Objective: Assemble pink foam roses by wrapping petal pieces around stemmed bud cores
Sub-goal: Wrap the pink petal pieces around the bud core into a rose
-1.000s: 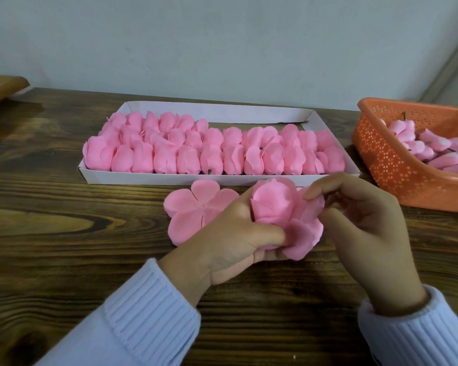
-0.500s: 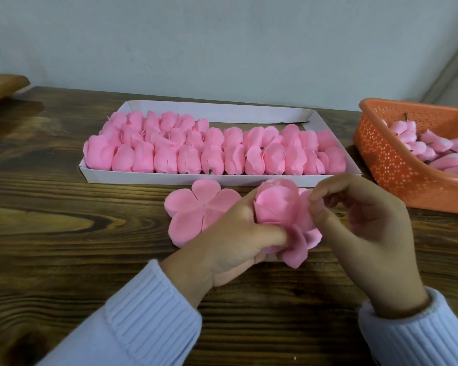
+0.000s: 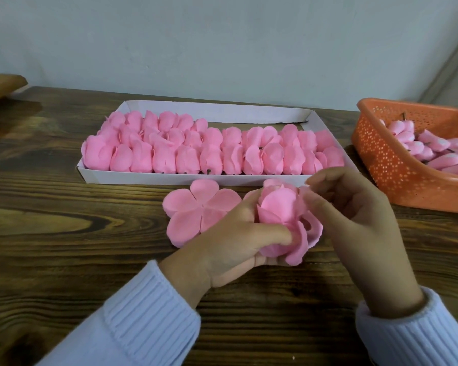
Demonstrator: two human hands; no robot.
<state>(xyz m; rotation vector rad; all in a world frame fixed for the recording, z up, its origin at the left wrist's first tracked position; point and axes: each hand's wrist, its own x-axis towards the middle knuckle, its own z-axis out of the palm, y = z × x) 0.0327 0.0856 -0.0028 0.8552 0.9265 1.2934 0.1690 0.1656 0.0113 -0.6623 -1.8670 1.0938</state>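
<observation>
A half-wrapped pink foam rose (image 3: 279,207) is held over the wooden table near its middle. My left hand (image 3: 230,239) grips it from the left, thumb pressed across the lower petals, fingers behind it. Its loose outer petals (image 3: 300,243) hang down at the lower right. My right hand (image 3: 354,220) is at the rose's right side, fingertips pinching a petal edge near the top. The stem is hidden by my left hand. A flat five-lobed pink petal piece (image 3: 196,211) lies on the table just left of my left hand.
A shallow white cardboard box (image 3: 154,177) behind the hands holds several finished pink roses in rows. An orange perforated plastic basket (image 3: 397,167) at the right edge holds several pale pink stemmed bud cores. A brown object (image 3: 0,84) sits at the far left.
My right hand has shifted from behind the rose to its right side, folding a petal up against the bud. The loose lower petals hang lower. My left hand keeps its grip.
</observation>
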